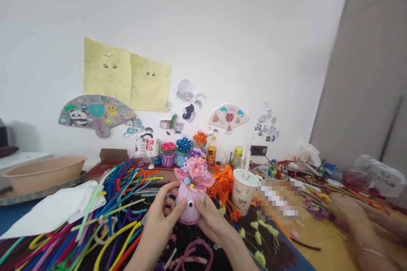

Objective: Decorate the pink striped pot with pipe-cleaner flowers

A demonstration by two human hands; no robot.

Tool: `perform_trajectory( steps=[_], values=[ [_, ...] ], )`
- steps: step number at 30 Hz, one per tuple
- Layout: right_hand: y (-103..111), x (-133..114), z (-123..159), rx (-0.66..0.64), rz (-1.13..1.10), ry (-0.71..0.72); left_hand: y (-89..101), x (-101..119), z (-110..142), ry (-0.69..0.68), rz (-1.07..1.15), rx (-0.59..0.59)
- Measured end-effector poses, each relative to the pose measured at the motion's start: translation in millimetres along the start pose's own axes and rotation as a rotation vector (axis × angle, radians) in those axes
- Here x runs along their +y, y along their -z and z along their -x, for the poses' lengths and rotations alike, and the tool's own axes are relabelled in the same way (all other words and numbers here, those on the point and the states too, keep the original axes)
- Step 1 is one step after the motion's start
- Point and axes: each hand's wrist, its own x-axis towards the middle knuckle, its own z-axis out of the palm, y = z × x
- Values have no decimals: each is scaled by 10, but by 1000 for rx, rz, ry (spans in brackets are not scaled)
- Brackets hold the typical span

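Both hands hold a small pink flower pot (185, 194) made of pipe cleaners, upright over the dark work surface. Pink flowers (195, 168) fill its top, with pink ear-like loops at either side and small blue and yellow balls at the rim. A googly eye (190, 204) sits on the pot's front, between my two thumbs. My left hand (167, 207) grips the pot's left side, thumb on the front. From the right, my right hand (210, 216) closes round it, its thumb close beside the eye. Loose pink pipe cleaners (203, 245) lie below my hands.
Colourful pipe cleaners (104, 216) and white sheets (60, 205) spread at left. Finished flower pots (184, 152) stand behind. At right are orange pipe-cleaner pieces (224, 182), a drink cup with a straw (244, 192), and another person's arms (359, 224) at a yellowish table.
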Motion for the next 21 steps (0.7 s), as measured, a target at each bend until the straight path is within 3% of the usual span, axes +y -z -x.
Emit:
perform_trajectory(
  steps=[7,15,21],
  values=[
    [-53,-43,16,-1,3,61,43,47,0,-74,3,24],
    [9,11,-1,202,86,217,45,152,88,-449,-303,73],
    [2,-3,28,243,127,271,-9,159,145,-657,-497,100]
  ],
)
